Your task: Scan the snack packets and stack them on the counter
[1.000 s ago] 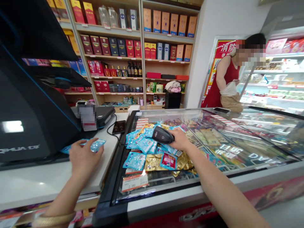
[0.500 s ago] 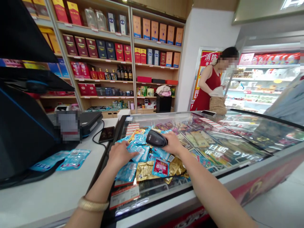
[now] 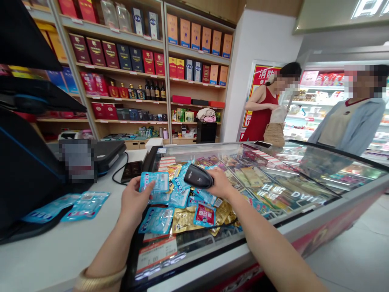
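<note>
Head view: my left hand (image 3: 133, 199), nearly closed, pinches a flat, shiny blue plastic packet (image 3: 160, 181) left of the black plastic handheld scanner (image 3: 197, 177), which my right hand (image 3: 221, 182) wraps; I judge this scanning, next calling for aligning them.

A freezer case (image 3: 304, 225) with a flat glass top (image 3: 194, 253) served as the main support. On the glass lay a loose pile of blue packets (image 3: 179, 198), overlapping gold packets (image 3: 184, 219) and one red-and-blue packet (image 3: 204, 215). A phone (image 3: 263, 144) lay at the far edge. The adjoining white counter (image 3: 45, 259) bore two further blue packets (image 3: 86, 206), a dark flat device (image 3: 132, 171) and a black terminal (image 3: 22, 178). Wall shelves (image 3: 166, 81) carried rows of boxes (image 3: 194, 37) and bottles (image 3: 154, 91).
</note>
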{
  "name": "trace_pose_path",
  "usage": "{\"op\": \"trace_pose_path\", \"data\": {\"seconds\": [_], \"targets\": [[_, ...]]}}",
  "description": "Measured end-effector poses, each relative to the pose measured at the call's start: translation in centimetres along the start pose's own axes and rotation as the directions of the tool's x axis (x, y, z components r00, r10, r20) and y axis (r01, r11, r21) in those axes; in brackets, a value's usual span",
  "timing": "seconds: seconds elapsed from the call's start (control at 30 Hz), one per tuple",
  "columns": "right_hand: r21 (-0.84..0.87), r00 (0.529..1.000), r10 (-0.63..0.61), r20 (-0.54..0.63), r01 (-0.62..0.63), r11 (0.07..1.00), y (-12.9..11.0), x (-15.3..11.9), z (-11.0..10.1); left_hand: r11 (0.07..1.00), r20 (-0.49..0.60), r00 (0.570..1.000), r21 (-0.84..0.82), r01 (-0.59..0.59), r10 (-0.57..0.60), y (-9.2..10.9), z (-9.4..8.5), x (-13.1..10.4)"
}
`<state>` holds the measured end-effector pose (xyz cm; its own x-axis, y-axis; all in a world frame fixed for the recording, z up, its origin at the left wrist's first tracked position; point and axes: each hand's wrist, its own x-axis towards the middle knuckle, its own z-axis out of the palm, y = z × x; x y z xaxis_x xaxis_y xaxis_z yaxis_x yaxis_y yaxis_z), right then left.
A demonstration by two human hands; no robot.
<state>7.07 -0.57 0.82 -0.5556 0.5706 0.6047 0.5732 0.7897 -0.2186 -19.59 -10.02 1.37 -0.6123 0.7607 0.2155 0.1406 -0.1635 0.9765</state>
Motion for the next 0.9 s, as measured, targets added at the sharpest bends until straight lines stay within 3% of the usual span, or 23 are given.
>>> {"op": "trace_pose_path", "data": {"seconds": [0.37, 0.9], "targets": [[-0.005, 0.994, -0.077, 0.084, 0.077, 0.997, -1.3, 0.1, -0.5, 0.976, -0.064, 0.985, 0.158, -0.151, 0.163, -0.2, -0.4, 0.3], [-0.044, 0.988, -0.081, 0.133, 0.087, 0.995, -1.8, 0.3, -0.9, 0.952, -0.039, 0.979, 0.245, -0.184, 0.2, -0.3, -0.4, 0.3]]}}
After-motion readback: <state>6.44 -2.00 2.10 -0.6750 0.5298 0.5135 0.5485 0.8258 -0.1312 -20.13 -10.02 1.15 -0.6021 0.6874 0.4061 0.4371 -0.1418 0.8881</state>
